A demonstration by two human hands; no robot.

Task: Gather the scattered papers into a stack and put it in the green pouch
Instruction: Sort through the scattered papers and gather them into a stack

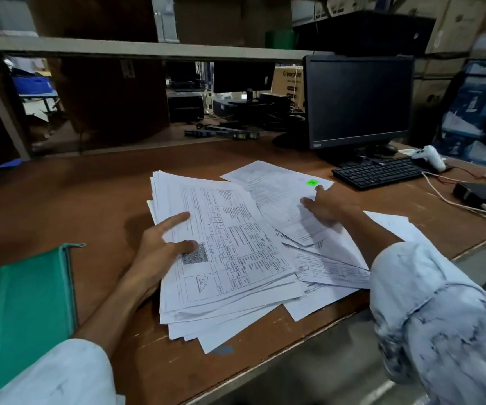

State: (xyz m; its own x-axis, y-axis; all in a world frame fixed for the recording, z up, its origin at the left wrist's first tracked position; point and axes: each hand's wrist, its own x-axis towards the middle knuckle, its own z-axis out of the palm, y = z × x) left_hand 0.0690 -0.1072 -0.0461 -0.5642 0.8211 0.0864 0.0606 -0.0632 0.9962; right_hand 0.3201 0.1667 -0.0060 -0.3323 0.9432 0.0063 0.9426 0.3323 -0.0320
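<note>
**Paper Handling: Half-Gathered Pile, Both Hands Engaged**

Support surface: the brown wooden desk (95,200). Its face looks smooth, so sheets should slide across it readily and can be swept together rather than lifted singly.

Container: the green pouch (22,302) lies flat at the near left of the desk, apart from the paperwork. It appears thin and soft-sided. Its zip edge faces the pile, but whether the zip is undone cannot be told.

Workpiece: the papers (230,267), printed forms, lie fanned in a rough pile at the desk's centre with their corners misaligned. Expect them to be light and limp. They will probably slip against one another, and a single sheet will crease if it is pinched hard. Take hold of the whole pile at two opposite edges and square it on the desk before loading.

Outliers: loose sheets (276,185) overlap the pile's far right side. Others lie beneath the right forearm.

Left hand (162,249): it holds the pile's left edge, with thumb and forefinger spread on the top form. The remaining fingers are hidden, probably underneath.

Right hand (326,209): the fingers are extended and spread, resting flat on the loose sheets. No curl round an edge is visible.

Marker: a green tag (312,182) sits on the farthest sheet, just beyond the right forefinger.
</note>
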